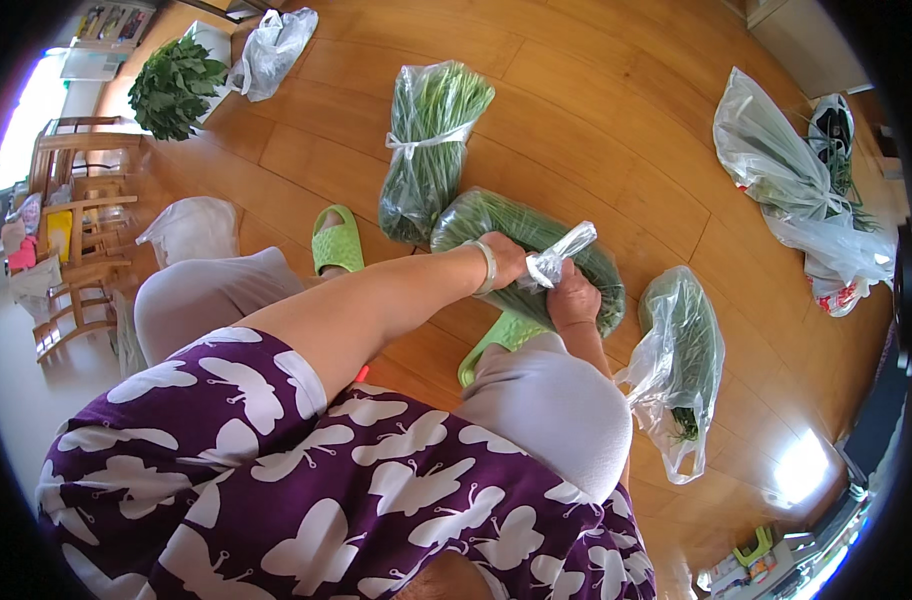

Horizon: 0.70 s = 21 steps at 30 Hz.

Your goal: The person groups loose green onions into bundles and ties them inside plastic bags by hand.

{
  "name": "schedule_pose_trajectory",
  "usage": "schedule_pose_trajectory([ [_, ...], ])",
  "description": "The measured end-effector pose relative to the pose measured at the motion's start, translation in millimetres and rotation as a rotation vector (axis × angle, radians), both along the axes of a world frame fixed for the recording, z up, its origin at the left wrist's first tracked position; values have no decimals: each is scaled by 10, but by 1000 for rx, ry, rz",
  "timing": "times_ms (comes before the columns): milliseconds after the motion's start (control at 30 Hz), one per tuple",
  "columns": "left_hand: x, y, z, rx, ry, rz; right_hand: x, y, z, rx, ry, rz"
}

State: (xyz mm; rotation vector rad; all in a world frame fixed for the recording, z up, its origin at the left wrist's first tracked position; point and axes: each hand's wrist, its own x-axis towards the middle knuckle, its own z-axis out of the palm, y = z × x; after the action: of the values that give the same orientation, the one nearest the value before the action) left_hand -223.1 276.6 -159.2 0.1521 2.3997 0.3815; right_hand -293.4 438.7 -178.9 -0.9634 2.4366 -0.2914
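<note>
A clear plastic bag packed with long green stalks point(493, 206) lies on the floor before me. Its neck is gathered into a twisted plastic end point(572, 244) that sticks up between my hands. My left hand point(504, 259), below a pale bangle, closes on the plastic at the left of this twist. On the right, my right hand point(574, 295) has its fingers curled around the plastic beneath the twist. Both hands hide part of the bag. Touching it at the upper left is another clear bag of green stalks point(430, 176), bound with a white plastic strip point(430, 140).
A loosely open plastic bag of thin greens point(688, 352) lies at right. Farther right rest white bags point(775, 150) and a shoe point(831, 124). Leafy greens point(175, 86), a plastic bag point(276, 52) and wooden chairs point(88, 202) stand left. My feet wear green slippers point(337, 244).
</note>
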Motion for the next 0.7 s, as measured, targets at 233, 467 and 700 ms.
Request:
schedule_pose_trajectory([
  [233, -17, 4, 92, 48, -3, 11, 12, 49, -79, -66, -12, 35],
  [467, -50, 4, 103, 18, -31, 19, -14, -18, -90, 14, -23, 26],
  [700, -97, -39, 97, 511, 248, 543, -90, 203, -235, -860, -803, -557],
])
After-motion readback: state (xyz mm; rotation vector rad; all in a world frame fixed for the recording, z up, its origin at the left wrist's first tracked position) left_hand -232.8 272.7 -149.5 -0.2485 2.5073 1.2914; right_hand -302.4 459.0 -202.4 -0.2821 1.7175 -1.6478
